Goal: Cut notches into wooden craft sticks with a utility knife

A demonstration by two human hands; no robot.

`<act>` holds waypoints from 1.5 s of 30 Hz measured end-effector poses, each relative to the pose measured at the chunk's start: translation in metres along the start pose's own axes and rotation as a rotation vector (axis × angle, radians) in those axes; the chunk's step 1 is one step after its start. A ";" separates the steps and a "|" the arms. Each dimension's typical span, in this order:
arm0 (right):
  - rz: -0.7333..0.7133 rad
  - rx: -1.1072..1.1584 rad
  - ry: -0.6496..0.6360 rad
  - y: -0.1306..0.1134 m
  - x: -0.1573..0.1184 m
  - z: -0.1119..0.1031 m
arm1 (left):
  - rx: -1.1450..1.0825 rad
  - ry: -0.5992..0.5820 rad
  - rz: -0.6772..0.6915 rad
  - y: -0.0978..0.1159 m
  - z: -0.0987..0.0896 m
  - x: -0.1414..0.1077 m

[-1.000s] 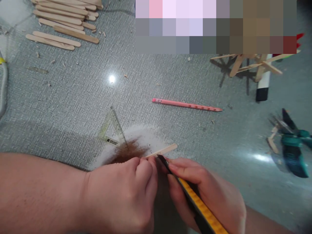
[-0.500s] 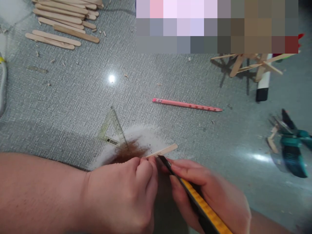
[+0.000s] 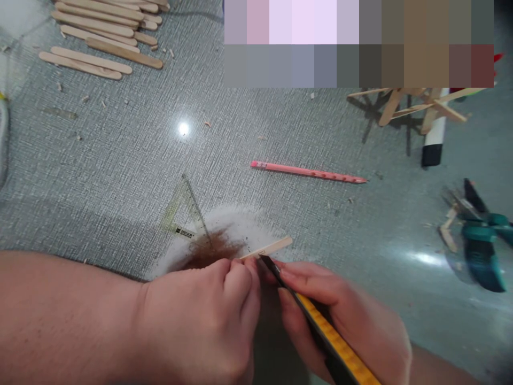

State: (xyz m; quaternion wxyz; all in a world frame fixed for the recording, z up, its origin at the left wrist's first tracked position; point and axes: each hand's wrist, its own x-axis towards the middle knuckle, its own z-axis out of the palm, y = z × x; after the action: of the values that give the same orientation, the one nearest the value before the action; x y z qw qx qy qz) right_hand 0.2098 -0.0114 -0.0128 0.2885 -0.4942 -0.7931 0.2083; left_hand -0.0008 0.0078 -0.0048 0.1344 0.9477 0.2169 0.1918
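My left hand is closed on a pale craft stick, whose rounded end sticks out up and to the right, with small pencil marks on it. In my right hand is a yellow and black utility knife; its dark blade tip lies against the lower edge of the stick, close to my left fingers. Just beyond my left hand, a clear triangle ruler lies at a white and brown worn patch. A pink pencil rests farther up the table.
Many craft sticks are piled at the upper left. At the upper right a stick structure stands over a white and black marker. Teal-handled pliers lie at the right, with wood scraps around the table.
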 end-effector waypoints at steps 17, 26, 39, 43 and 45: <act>0.044 0.217 -0.207 -0.012 0.024 -0.011 | 0.001 0.001 -0.040 0.001 -0.001 0.002; -0.033 0.185 -0.187 0.001 0.025 -0.012 | 0.032 -0.005 0.003 0.000 0.000 0.000; 0.116 0.330 0.010 0.031 0.014 -0.016 | -0.018 0.106 -0.066 -0.015 -0.006 0.007; 0.147 0.368 0.019 0.032 0.013 -0.013 | 0.060 0.092 -0.092 -0.023 -0.009 0.010; 0.149 0.370 0.014 0.033 0.013 -0.013 | 0.017 0.043 -0.154 -0.026 -0.008 0.011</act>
State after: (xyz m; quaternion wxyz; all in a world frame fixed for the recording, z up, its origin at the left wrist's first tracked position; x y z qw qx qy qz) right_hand 0.2361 0.0146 -0.0199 0.3638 -0.4917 -0.7004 0.3678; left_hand -0.0049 0.0371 -0.0029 0.1361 0.9248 0.2938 0.1995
